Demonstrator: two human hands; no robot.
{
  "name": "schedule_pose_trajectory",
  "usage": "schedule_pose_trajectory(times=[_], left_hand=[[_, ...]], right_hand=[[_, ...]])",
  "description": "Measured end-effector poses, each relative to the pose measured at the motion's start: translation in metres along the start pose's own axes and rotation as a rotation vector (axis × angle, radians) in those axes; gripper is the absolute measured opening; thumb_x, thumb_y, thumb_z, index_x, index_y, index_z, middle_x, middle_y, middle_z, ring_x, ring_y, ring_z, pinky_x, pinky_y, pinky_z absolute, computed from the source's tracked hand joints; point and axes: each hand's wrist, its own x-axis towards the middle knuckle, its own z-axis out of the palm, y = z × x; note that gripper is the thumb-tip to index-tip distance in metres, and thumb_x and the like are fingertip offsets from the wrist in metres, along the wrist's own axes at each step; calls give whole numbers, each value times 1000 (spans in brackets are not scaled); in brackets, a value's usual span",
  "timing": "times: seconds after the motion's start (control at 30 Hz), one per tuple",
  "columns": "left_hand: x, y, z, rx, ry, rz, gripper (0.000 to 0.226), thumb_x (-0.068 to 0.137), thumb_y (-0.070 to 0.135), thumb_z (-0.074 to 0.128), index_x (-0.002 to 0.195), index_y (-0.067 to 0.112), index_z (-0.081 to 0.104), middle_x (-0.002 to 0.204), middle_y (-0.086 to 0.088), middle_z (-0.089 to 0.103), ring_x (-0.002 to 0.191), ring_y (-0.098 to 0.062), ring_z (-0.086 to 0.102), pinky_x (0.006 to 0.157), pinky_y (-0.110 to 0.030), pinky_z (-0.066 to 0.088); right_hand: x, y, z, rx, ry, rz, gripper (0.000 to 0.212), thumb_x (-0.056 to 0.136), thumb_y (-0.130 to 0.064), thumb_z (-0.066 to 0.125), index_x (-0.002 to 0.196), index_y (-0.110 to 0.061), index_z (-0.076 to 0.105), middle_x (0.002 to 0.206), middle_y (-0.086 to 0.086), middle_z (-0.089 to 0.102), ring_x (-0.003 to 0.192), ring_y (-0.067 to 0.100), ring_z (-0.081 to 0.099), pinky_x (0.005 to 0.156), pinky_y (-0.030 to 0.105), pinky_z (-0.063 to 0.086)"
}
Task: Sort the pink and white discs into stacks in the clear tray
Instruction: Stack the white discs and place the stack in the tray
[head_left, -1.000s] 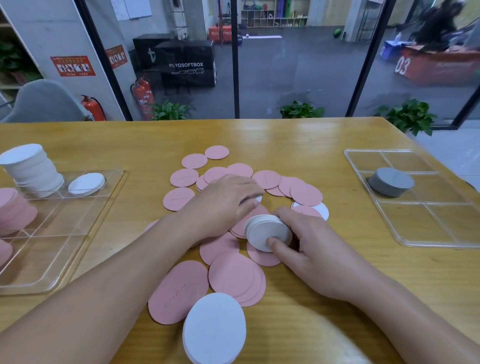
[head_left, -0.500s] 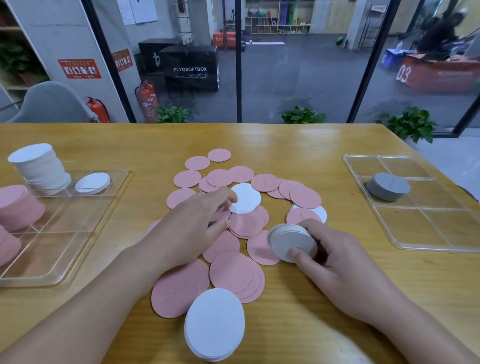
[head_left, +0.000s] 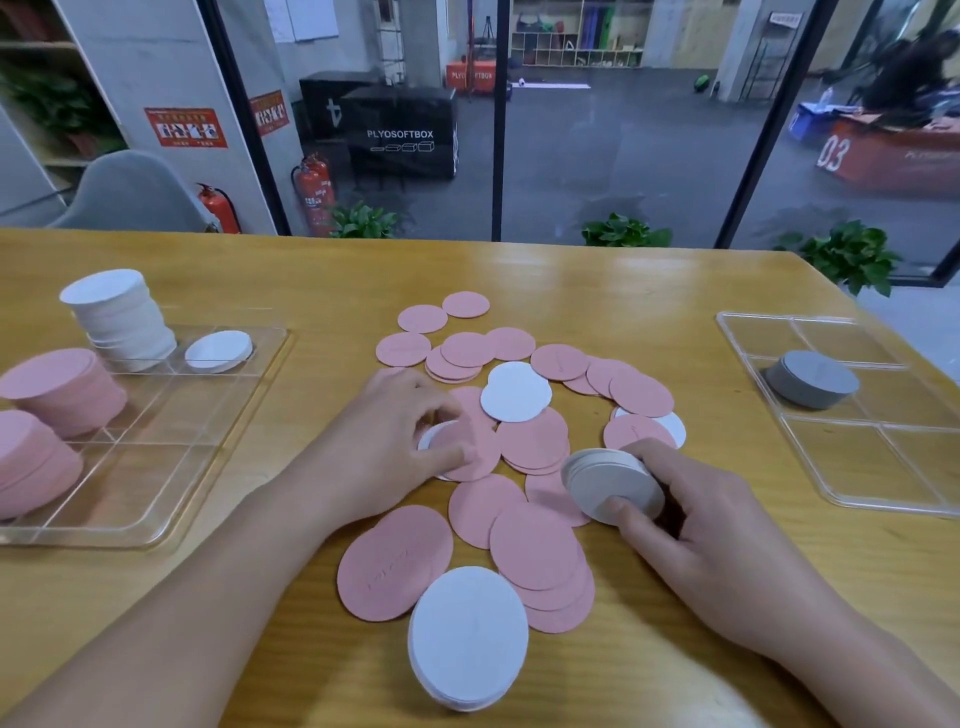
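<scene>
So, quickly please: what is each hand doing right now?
Left hand: pinches a pink disc in the loose pile.
Right hand: holds a small stack of white discs.

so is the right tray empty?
No. The right tray holds one grey stack in a middle compartment; the other compartments look bare.
</scene>
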Motion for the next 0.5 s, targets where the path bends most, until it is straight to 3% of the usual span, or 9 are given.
schedule_pose_trajectory(times=[0.13, 0.27, 0.37, 0.43, 0.5], left_hand=[[-1, 8, 3, -82, 54, -24, 20, 92, 46, 82, 96, 38, 64, 101, 18, 62, 110, -2, 52, 87, -33, 53], [-2, 12, 7, -251, 60, -79, 26, 95, 39, 81, 106, 39, 57, 96, 13, 68, 84, -7, 60, 75, -35, 55], [1, 21, 7, -463, 163, -88, 29, 93, 36, 85, 114, 38, 63, 91, 8, 74, 74, -12, 63, 69, -30, 51], [2, 25, 8, -480, 238, -92, 22, 93, 37, 86, 106, 33, 69, 74, 5, 69, 63, -15, 56, 60, -23, 41], [1, 26, 10, -439, 268, -112, 20, 95, 40, 85, 92, 27, 71, 55, 8, 54, 53, -12, 43, 54, -23, 32]], right_hand=[[-1, -2, 1, -1, 4, -14, 10, 100, -35, 68, 107, -29, 63, 81, -3, 60, 70, 23, 53, 64, 41, 47], [0, -4, 4, -7, 7, -19, 9, 101, -32, 69, 108, -30, 64, 81, -4, 62, 70, 23, 53, 63, 37, 46], [0, -6, 5, -9, 9, -9, 20, 101, -31, 68, 118, -39, 61, 88, -9, 66, 73, 20, 56, 65, 30, 47], [0, -7, 6, -13, 16, -3, 30, 101, -32, 66, 126, -46, 56, 96, -15, 67, 75, 18, 57, 68, 28, 48], [1, -7, 7, -19, 19, -1, 35, 102, -32, 67, 129, -50, 53, 100, -17, 66, 77, 18, 58, 70, 29, 49]])
